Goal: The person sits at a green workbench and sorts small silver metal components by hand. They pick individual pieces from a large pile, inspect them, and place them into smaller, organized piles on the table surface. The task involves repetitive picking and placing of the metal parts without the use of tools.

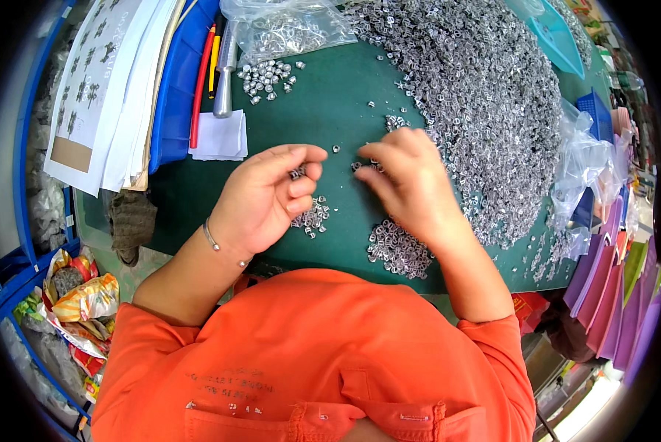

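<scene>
My left hand (265, 193) is curled over the green table, with a few small grey metal pieces (297, 173) held in its fingers. Its thumb and forefinger come together at the tip. Across from it, my right hand (413, 180) has thumb and forefinger apart over several loose pieces on the tabletop; motion slightly smears it. One single metal ring-like piece (336, 149) lies between the two hands. Below my left hand is a small pile of pieces (313, 218), partly covered by it. Another pile (400, 249) sits beneath my right wrist.
A large heap of grey metal pieces (485, 110) covers the table's right side. At the upper left are dome-shaped metal parts (265, 78), a clear bag (290, 33), a red pencil (201, 92), a metal-tipped tool (224, 88), white paper (221, 137) and a blue tray (176, 96).
</scene>
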### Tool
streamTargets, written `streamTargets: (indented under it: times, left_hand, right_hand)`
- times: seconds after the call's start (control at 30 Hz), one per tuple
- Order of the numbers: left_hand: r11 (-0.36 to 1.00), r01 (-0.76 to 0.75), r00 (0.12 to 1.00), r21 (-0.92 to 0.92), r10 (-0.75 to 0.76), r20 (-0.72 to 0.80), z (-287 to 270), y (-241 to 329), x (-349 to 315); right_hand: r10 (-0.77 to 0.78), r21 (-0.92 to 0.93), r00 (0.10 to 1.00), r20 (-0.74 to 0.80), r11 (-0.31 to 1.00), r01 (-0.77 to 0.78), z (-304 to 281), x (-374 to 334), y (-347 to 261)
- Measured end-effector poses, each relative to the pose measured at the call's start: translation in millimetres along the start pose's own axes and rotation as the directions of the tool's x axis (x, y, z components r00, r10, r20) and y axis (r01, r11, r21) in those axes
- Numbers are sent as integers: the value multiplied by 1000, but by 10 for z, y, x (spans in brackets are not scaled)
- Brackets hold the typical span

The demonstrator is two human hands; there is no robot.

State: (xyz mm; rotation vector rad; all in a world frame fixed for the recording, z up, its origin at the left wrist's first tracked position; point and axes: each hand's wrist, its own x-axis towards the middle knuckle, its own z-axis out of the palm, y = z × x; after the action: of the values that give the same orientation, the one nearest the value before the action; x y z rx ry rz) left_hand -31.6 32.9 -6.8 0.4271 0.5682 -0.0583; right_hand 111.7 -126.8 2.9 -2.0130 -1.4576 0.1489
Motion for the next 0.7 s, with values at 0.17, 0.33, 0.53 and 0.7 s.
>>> streamTargets:
  times: [0.17,0.33,0.53,0.7]
  left_hand:
    - [996,-65,998,57,66,-3,51,17,-32]
    - [992,-96,995,83,99,-28,9,51,-25]
    - [972,-96,995,217,97,4,70,3,81]
    - [953,-85,996,291,90,-4,198,-61,115]
  right_hand:
    - [170,287,985,23,943,-169,15,-55,28]
    - [469,780,842,267,408,-475,-455,-457,99]
    - [77,254,966,248,957,-141,-468,-679,-103]
    - [66,-60,996,61,996,-62,-185,-352,-49]
